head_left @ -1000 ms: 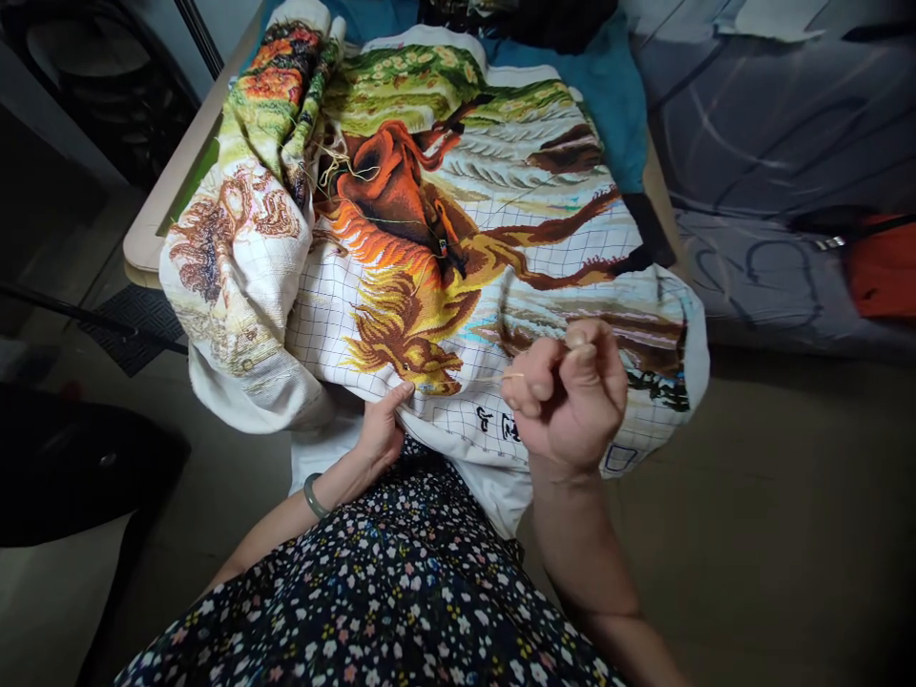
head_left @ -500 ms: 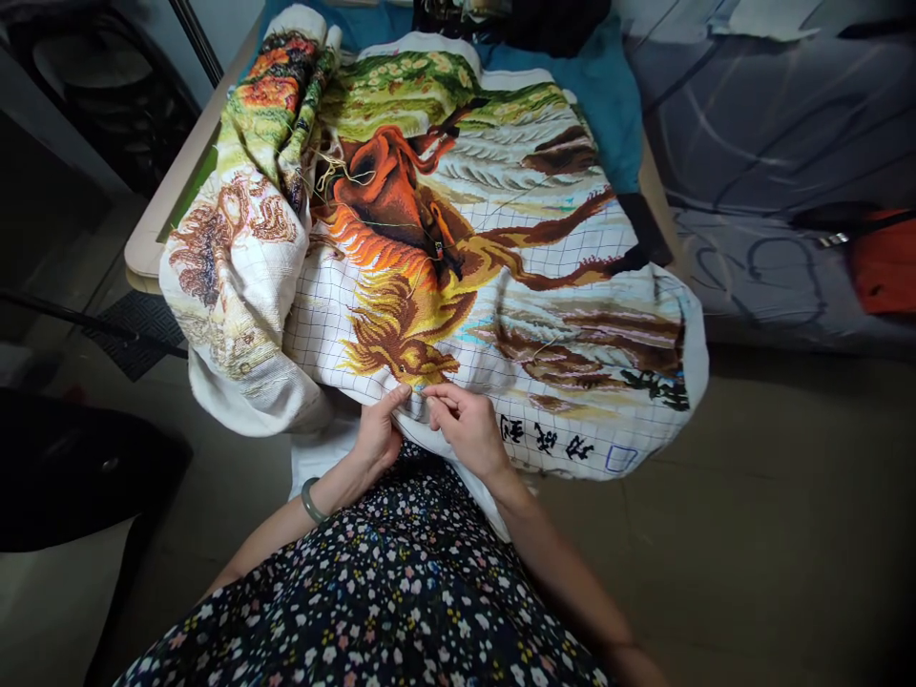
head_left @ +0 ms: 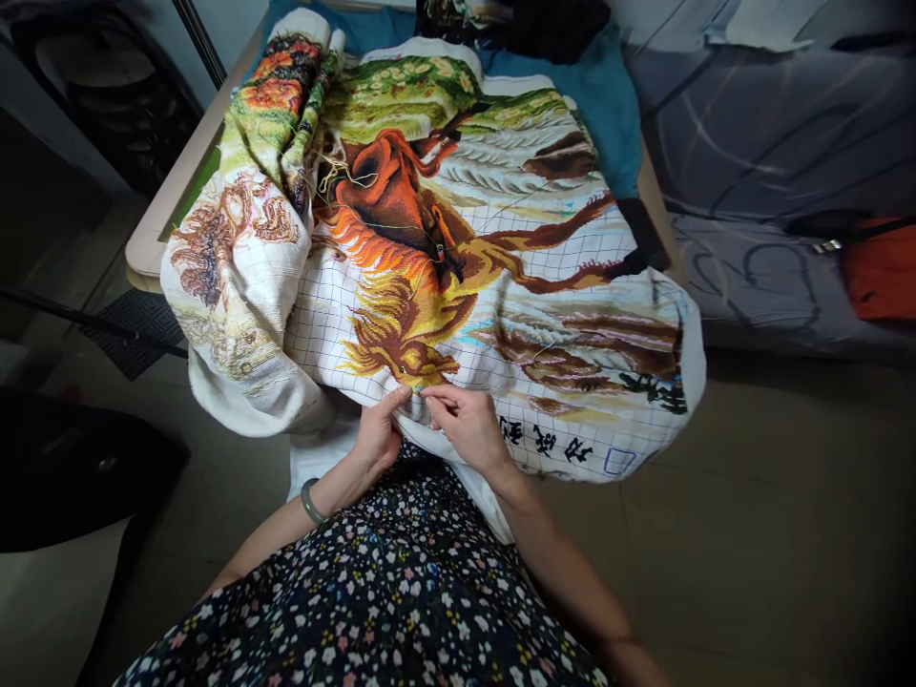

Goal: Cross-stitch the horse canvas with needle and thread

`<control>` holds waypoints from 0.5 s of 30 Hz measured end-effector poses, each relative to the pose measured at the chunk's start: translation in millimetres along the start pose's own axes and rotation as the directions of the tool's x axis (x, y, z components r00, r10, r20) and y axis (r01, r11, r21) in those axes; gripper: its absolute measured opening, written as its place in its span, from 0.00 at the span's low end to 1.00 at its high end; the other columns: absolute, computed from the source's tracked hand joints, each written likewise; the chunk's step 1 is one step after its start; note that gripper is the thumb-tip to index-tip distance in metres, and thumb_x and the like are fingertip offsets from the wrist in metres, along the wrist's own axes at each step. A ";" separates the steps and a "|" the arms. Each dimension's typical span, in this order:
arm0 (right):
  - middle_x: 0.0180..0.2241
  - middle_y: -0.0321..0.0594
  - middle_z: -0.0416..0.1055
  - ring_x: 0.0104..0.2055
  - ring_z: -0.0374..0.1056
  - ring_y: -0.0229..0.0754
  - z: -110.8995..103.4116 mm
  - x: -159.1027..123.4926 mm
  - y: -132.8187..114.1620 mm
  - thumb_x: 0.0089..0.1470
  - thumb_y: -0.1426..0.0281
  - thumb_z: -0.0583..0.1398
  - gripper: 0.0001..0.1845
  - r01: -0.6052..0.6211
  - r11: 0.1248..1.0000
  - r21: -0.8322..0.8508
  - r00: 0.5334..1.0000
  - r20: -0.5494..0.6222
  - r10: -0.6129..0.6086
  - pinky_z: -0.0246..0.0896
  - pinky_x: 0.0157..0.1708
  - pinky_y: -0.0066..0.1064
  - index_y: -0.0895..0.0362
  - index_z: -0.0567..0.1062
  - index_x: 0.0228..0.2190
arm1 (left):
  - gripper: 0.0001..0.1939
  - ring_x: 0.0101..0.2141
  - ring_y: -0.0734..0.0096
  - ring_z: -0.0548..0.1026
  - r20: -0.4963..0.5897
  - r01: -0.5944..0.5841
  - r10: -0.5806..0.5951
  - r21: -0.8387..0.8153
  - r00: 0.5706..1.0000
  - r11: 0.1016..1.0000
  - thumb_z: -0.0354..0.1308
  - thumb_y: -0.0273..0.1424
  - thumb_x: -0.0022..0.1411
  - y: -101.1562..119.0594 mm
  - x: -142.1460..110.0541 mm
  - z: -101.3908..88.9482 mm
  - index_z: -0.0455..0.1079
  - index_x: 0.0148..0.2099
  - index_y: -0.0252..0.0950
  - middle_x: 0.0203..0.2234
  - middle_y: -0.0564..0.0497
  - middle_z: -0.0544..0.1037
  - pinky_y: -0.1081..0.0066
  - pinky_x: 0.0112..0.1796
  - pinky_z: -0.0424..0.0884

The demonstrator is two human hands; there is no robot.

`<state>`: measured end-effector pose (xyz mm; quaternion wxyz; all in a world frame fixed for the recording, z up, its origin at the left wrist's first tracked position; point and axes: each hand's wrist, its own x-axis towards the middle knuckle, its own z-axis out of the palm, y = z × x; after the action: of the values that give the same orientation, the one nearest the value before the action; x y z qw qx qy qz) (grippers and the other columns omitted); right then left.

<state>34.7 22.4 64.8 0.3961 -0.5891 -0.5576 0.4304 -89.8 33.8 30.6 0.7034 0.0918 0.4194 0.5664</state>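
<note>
A large cross-stitch cloth (head_left: 530, 219) spreads over the table and down toward my lap, showing a horse in orange, brown and yellow on a gridded white ground. My left hand (head_left: 379, 429) grips its near edge, thumb on top just below the horse's head and the other fingers underneath. Close beside it, my right hand (head_left: 465, 420) is closed in a pinch at the same edge; whatever sits between its fingertips is too small to make out. Loose yellowish threads (head_left: 336, 176) lie near the horse's saddle. At the left, part of the cloth is folded over, its stitched back showing.
Under the cloth is a pale-edged table (head_left: 154, 239) with a teal cloth (head_left: 615, 105). Dark items (head_left: 544, 29) lie at its far end. A grey patterned sofa (head_left: 773, 172) with an orange item (head_left: 884, 272) stands right. A folding chair (head_left: 104, 86) is at far left.
Almost nothing differs. Both hands keep their place at the cloth's edge, and the view has shifted very slightly.
</note>
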 end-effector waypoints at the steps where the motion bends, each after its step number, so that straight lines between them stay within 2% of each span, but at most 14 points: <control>1: 0.16 0.34 0.70 0.18 0.64 0.36 -0.1 0.4 -1.1 0.53 0.66 0.58 0.12 0.006 1.000 -0.013 1.000 -0.002 -0.006 0.61 0.21 0.28 0.57 0.81 0.32 | 0.30 0.43 0.62 0.78 0.000 -0.002 0.002 -0.006 1.000 1.000 0.72 0.27 0.43 0.0 0.0 0.1 0.73 0.52 0.39 0.39 0.50 0.82 0.63 0.51 0.69; 4: 0.16 0.34 0.69 0.17 0.63 0.36 2.1 0.0 -5.4 0.52 0.68 0.59 0.09 -0.002 0.998 -0.056 1.000 -0.030 0.000 0.59 0.19 0.27 0.56 0.80 0.30 | 0.32 0.44 0.63 0.78 -0.005 0.004 -0.004 -0.017 1.000 1.000 0.72 0.27 0.42 0.1 -0.4 0.3 0.73 0.52 0.38 0.39 0.50 0.82 0.63 0.52 0.68; 6: 0.15 0.33 0.68 0.15 0.61 0.35 6.1 -1.7 -7.7 0.52 0.68 0.59 0.08 -0.053 0.997 -0.050 0.998 -0.048 0.051 0.57 0.16 0.25 0.56 0.78 0.29 | 0.31 0.42 0.64 0.78 -0.003 0.005 -0.005 -0.016 1.000 1.000 0.72 0.26 0.43 0.1 -0.5 0.2 0.73 0.52 0.38 0.39 0.50 0.82 0.64 0.50 0.68; 10: 0.17 0.32 0.69 0.13 0.60 0.33 17.2 -5.8 -5.9 0.52 0.64 0.59 0.08 -0.196 0.977 0.087 0.979 -0.045 0.200 0.55 0.13 0.24 0.56 0.73 0.28 | 0.31 0.37 0.68 0.78 -0.013 -0.029 0.029 0.000 0.999 1.000 0.72 0.26 0.43 0.3 0.0 0.2 0.73 0.52 0.39 0.38 0.52 0.82 0.67 0.46 0.68; 15: 0.17 0.33 0.68 0.17 0.63 0.35 24.3 -6.2 1.8 0.47 0.63 0.62 0.10 -0.219 0.951 0.220 0.969 -0.062 0.238 0.57 0.16 0.24 0.57 0.73 0.25 | 0.30 0.36 0.69 0.76 -0.040 -0.053 0.054 0.023 0.998 0.998 0.72 0.26 0.41 2.3 2.0 3.2 0.73 0.50 0.37 0.37 0.52 0.81 0.67 0.46 0.68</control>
<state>12.2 15.8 55.7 0.4281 -0.6225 -0.4188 0.5038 -89.2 37.5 33.0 0.6784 0.0995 0.4371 0.5821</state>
